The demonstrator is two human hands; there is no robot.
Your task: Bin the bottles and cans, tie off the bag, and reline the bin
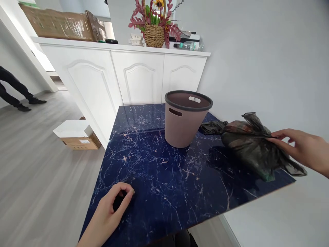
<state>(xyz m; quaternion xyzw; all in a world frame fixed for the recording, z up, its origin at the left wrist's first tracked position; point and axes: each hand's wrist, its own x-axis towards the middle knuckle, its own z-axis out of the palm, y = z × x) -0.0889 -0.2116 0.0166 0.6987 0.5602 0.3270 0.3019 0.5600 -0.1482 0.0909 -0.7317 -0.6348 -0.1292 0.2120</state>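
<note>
My right hand [303,145] pinches the gathered top of a filled black plastic garbage bag [249,140] at the right side of the table. Dark, see-through plastic shows reddish and green contents that I cannot make out. One twisted end of the bag reaches left toward the bin. My left hand [110,209] rests at the table's near left, thumb and forefinger tips together in a loop, with nothing seen between them. Upright in the middle stands a brownish-pink trash bin [180,127] with a dark rim and handle slots; no liner shows in it.
The dark blue marbled table [154,178] meets a white cabinet [140,79]. On the cabinet are a wicker flower basket [154,35], a plastic bottle [190,46] and a wrapped carton [59,24]. A cardboard box [79,139] sits on the floor; a person's legs [15,87] show far left.
</note>
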